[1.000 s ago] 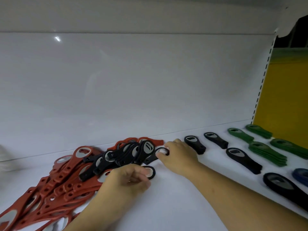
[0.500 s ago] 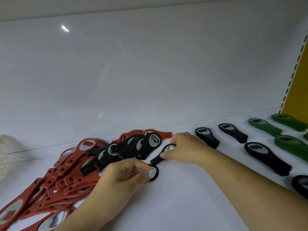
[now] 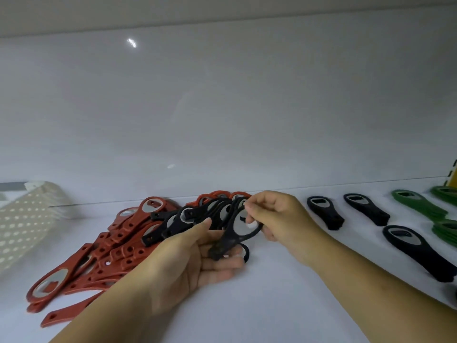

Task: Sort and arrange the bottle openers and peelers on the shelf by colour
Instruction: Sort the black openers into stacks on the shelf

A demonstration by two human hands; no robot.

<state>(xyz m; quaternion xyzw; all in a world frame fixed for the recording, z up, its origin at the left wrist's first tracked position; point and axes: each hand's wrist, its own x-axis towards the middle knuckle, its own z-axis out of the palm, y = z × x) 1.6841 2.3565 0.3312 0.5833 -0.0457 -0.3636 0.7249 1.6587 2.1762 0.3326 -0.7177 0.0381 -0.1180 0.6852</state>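
Note:
A heap of red bottle openers (image 3: pixel 99 256) lies on the white shelf (image 3: pixel 259 305) at the left, with several black bottle openers (image 3: pixel 178 219) piled on its right side. My right hand (image 3: pixel 277 219) pinches the ring end of one black opener (image 3: pixel 235 233) and lifts it off the pile. Its handle rests in the palm of my left hand (image 3: pixel 197 258), which lies palm up below it. Another black ring end (image 3: pixel 246 252) shows just under my left fingers. To the right, black openers (image 3: pixel 324 214) lie in neat rows, then green openers (image 3: pixel 418 204).
A white perforated basket (image 3: pixel 24 219) stands at the far left. The shelf's white back wall (image 3: pixel 222 120) rises close behind the piles. A yellow panel (image 3: pixel 453 174) closes the right end.
My right hand has raised one black opener from the pile and brought it over my left hand, which has turned palm up under it. The view has shifted left.

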